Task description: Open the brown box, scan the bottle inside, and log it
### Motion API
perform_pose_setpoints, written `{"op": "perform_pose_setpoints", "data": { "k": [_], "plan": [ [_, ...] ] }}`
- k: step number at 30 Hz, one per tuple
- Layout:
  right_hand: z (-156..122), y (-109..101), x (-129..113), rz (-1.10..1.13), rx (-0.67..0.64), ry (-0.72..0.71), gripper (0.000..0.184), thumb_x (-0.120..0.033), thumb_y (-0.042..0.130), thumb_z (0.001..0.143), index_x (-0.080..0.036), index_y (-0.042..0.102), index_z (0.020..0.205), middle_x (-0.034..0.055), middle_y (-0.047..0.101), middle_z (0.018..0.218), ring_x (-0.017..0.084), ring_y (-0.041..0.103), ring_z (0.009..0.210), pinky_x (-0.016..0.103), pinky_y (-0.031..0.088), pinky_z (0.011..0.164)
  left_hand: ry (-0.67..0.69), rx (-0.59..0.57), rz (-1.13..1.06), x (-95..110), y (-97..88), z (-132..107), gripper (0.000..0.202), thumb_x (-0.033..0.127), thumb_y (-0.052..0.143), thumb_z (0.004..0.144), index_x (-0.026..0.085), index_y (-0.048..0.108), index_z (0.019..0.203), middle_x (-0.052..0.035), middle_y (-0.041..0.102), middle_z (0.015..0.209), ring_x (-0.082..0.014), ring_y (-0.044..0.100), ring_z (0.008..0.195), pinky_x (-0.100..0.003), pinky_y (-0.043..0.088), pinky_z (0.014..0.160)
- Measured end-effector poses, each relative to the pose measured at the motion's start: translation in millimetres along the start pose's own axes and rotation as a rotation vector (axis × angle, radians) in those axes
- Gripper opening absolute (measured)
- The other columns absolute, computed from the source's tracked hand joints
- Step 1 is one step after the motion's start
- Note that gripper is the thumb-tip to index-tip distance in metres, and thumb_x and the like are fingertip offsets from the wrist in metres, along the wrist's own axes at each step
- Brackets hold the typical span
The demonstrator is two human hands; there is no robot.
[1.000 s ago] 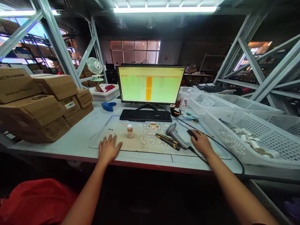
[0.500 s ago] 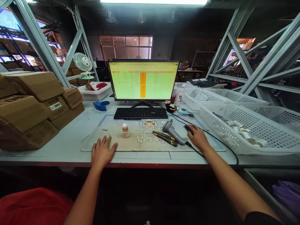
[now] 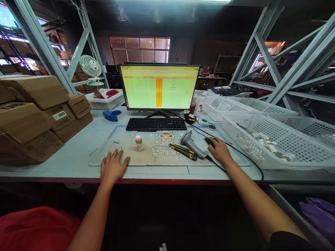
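Observation:
My left hand [image 3: 113, 166] lies flat on the left part of the desk mat [image 3: 146, 160], fingers spread and holding nothing. To its right a small bottle [image 3: 139, 143] with a white cap stands upright, apart from the hand. My right hand [image 3: 220, 150] is wrapped over a black computer mouse [image 3: 209, 142] on the mat's right side. Beside that hand lies a grey barcode scanner [image 3: 194, 145] with its cable, and left of it are yellow-and-black utility knives [image 3: 183, 152]. Behind these stand a black keyboard [image 3: 156, 123] and a monitor [image 3: 159, 87] showing a table with an orange column.
Stacked cardboard boxes [image 3: 34, 115] fill the desk's left side, near a blue tape dispenser [image 3: 112, 115]. On the right stand white plastic baskets [image 3: 251, 153], the nearest holding several white bottles [image 3: 272, 145]. A small fan [image 3: 90, 66] hangs by the metal frame.
The whole view has shifted slightly, with things on the desk appearing a little higher. Both hands keep their places, the left on the mat and the right on the mouse.

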State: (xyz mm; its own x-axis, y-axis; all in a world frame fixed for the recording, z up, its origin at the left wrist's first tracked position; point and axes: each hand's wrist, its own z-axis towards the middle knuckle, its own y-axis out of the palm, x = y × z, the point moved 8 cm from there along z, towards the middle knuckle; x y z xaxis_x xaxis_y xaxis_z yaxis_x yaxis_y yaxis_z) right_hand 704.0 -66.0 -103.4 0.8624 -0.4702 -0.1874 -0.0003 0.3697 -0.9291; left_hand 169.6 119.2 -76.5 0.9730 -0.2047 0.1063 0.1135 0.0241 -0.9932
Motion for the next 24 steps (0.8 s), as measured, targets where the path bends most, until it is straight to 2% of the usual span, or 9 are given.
{"op": "perform_pose_setpoints", "data": {
  "k": [9, 24],
  "plan": [
    [3.2, 9.0, 9.7, -0.005, 0.077, -0.036, 0.052, -0.034, 0.047, 0.102, -0.02, 0.064, 0.149, 0.0179, 0.06, 0.148, 0.036, 0.057, 0.131, 0.052, 0.046, 0.115, 0.018, 0.047, -0.013, -5.1, 8.6, 4.8, 0.064, 0.055, 0.044, 0.107, 0.019, 0.052, 0.16, -0.0089, 0.041, 0.17, -0.0368, 0.032, 0.16, -0.054, 0.025, 0.132],
    [3.6, 9.2, 7.4, 0.0, 0.025, -0.026, 0.054, -0.034, 0.046, 0.104, -0.015, 0.062, 0.152, 0.0227, 0.055, 0.153, 0.037, 0.056, 0.135, 0.052, 0.045, 0.117, 0.006, 0.029, -0.011, -4.9, 9.2, 4.9, 0.065, 0.055, 0.043, 0.107, 0.019, 0.051, 0.161, -0.0078, 0.04, 0.171, -0.0355, 0.03, 0.161, -0.052, 0.022, 0.133]
  ]
}}
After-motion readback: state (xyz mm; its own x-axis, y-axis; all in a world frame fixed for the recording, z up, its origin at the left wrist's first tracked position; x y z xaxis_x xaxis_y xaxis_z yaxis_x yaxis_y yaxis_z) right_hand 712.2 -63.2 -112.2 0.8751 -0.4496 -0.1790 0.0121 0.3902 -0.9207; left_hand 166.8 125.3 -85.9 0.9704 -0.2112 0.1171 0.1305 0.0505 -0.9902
